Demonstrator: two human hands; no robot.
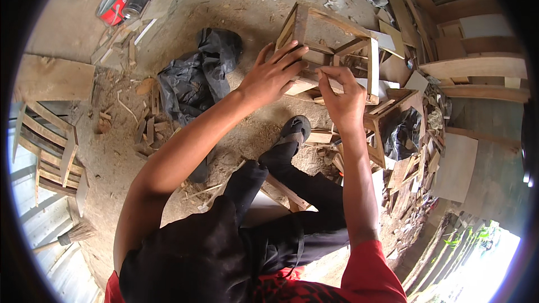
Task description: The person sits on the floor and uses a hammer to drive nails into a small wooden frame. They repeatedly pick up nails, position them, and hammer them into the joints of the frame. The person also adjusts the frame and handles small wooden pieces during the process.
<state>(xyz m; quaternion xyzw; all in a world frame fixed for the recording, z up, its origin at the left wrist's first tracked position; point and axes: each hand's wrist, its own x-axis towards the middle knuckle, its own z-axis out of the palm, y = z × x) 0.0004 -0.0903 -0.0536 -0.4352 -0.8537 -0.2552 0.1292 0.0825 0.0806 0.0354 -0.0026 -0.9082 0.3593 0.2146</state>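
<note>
A small box-like wooden frame [373,64] of narrow slats stands on the ground ahead of me, with open sides. My left hand [272,76] rests on its near left part, fingers stretched out and a little apart over a slat. Close by, my right hand [343,92] is closed in a pinch at the frame's near upper bar. Whatever sits between its thumb and fingertips is too small to make out. Below the frame, my foot in a dark shoe [296,129] is on the dirt floor.
A crumpled black plastic sheet [193,81] lies left of the frame. A second wooden frame [377,140] and a black bag [405,132] sit at right among wood scraps. Red cans [112,8] stand far left, a slatted wooden piece [50,140] and a broom [73,235] nearer.
</note>
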